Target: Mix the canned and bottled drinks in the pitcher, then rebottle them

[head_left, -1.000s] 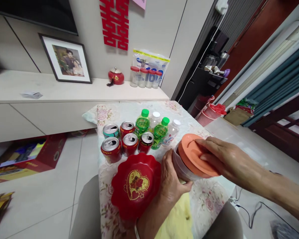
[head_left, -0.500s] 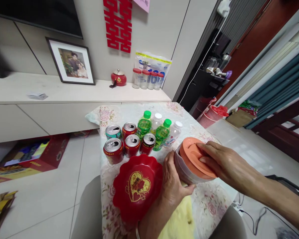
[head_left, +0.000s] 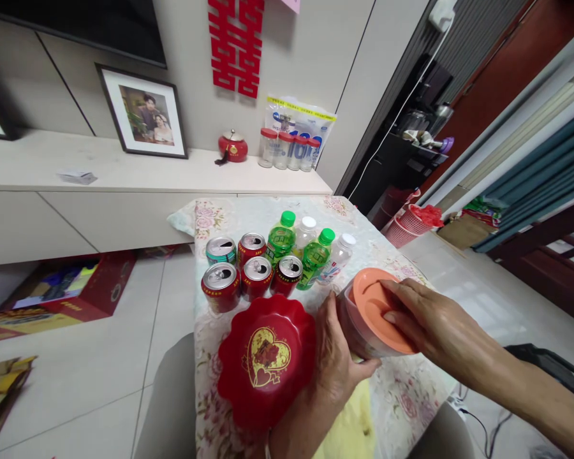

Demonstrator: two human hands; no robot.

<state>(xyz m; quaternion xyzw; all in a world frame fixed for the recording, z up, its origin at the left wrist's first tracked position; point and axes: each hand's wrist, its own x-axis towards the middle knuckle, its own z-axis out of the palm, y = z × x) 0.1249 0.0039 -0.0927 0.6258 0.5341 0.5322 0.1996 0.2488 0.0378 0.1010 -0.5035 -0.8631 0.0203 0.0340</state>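
A round translucent tub [head_left: 351,328] is tilted over the right part of the table, with my left hand [head_left: 337,357] wrapped around its side. Its orange lid [head_left: 377,312] sits on the tub's mouth, and my right hand [head_left: 414,312] pinches the lid's raised grip with thumb and fingers. Left of my left hand lies a red scalloped plate [head_left: 234,376] with a gold heart print. Beneath my hands a yellow cloth [head_left: 351,421] is spread on the table. What the tub holds is hidden.
Several opened drink cans [head_left: 220,287] stand beyond the plate, beside green-capped bottles [head_left: 316,258] and white-capped bottles [head_left: 337,255]. The flowered tablecloth [head_left: 406,395] covers the table. Behind it, a white cabinet [head_left: 162,178] carries a framed photo [head_left: 148,118], a red pot [head_left: 233,148] and glass jars [head_left: 282,152].
The orange lid now sits lower in the tub's mouth, with my right hand still on it. My left hand keeps its hold on the tub. The view has shifted slightly.
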